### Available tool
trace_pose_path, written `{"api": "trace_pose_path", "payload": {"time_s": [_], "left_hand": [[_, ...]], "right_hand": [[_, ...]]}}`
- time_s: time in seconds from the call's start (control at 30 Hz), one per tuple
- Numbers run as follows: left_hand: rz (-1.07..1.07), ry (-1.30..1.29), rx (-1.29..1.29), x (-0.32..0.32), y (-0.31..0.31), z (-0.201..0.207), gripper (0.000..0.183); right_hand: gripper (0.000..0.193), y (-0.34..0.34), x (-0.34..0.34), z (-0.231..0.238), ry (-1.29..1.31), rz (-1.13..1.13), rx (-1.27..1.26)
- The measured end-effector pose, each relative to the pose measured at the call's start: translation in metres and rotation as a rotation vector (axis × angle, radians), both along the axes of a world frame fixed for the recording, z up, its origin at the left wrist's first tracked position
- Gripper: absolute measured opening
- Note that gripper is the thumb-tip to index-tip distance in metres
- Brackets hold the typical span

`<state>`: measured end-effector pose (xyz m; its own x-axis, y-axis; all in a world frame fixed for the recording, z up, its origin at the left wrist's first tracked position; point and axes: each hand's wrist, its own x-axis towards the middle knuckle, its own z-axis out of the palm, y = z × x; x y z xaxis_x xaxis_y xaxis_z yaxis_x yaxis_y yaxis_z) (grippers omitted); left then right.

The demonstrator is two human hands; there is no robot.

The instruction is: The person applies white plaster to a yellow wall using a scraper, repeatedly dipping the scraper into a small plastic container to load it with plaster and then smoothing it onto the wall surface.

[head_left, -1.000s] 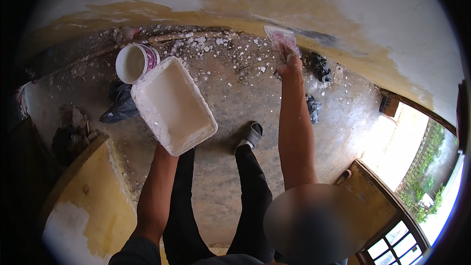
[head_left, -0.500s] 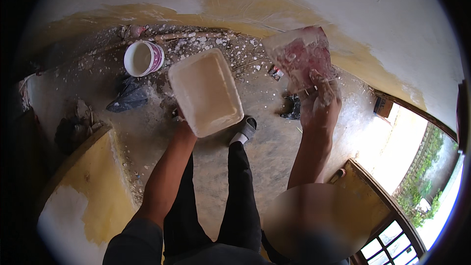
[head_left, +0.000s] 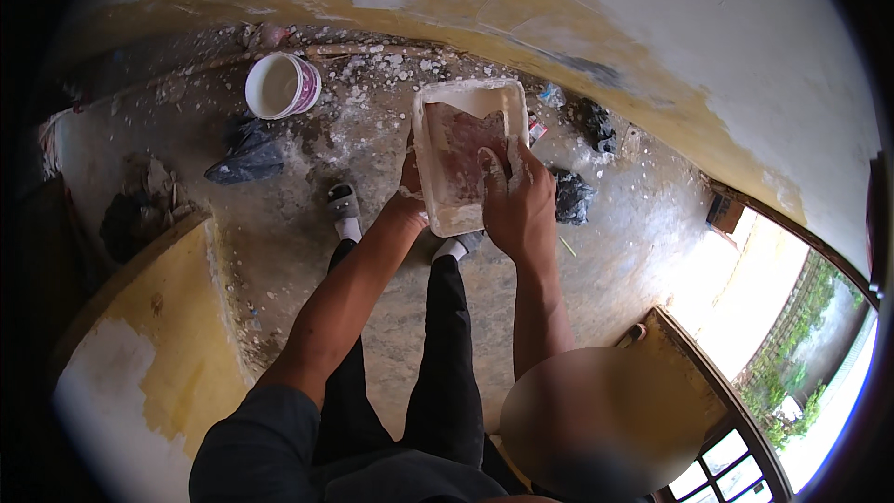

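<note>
A whitish, putty-smeared rectangular plastic tub (head_left: 514,102) is held up in front of me, over my feet. My left hand (head_left: 411,182) grips the tub from its left side, the fingers partly hidden beneath it. My right hand (head_left: 518,188) is closed on a flat, reddish putty spreader (head_left: 458,149) with pale smears. The spreader lies down inside the tub and covers much of its inside. White residue coats the fingers of my right hand.
A white bucket with a purple band (head_left: 284,86) stands on the floor at far left. Black plastic bags (head_left: 247,154) and white crumbs litter the floor. The patchy yellow-white wall (head_left: 521,5) runs along the far side. A doorway opens at right.
My right hand has brought the spreader from the wall side at right down into the tub. The tub has moved right and turned more upright in view. A dark smudge on the wall has come into view.
</note>
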<state>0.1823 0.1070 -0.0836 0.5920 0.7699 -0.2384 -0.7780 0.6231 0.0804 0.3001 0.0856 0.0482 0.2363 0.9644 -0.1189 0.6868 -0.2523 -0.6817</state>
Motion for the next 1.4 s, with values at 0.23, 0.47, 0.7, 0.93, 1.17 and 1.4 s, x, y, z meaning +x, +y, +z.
{"api": "trace_pose_path", "payload": {"time_s": [0.23, 0.47, 0.7, 0.93, 1.17, 1.4], "left_hand": [[-0.129, -0.177, -0.088, 0.001, -0.001, -0.006, 0.063], [-0.029, 0.08, -0.163, 0.006, 0.0, -0.022, 0.058], [0.03, 0.109, 0.057, -0.003, 0.021, -0.006, 0.058], [0.029, 0.164, 0.084, -0.004, 0.005, -0.006, 0.059], [0.014, 0.229, 0.072, -0.016, -0.015, 0.0, 0.061], [0.004, 0.211, 0.075, -0.01, -0.026, 0.006, 0.062]], "right_hand": [[0.025, -0.002, 0.042, -0.003, 0.462, -0.232, -0.217], [0.024, -0.019, 0.107, -0.037, 0.974, -0.425, -0.217], [0.027, 0.003, 0.177, -0.158, 1.459, -0.744, 0.061], [0.029, 0.072, 0.214, -0.24, 1.593, -0.965, 0.112], [0.026, 0.094, 0.189, -0.111, 1.389, -0.834, 0.262], [0.028, 0.051, 0.217, -0.199, 1.451, -0.955, 0.207]]}}
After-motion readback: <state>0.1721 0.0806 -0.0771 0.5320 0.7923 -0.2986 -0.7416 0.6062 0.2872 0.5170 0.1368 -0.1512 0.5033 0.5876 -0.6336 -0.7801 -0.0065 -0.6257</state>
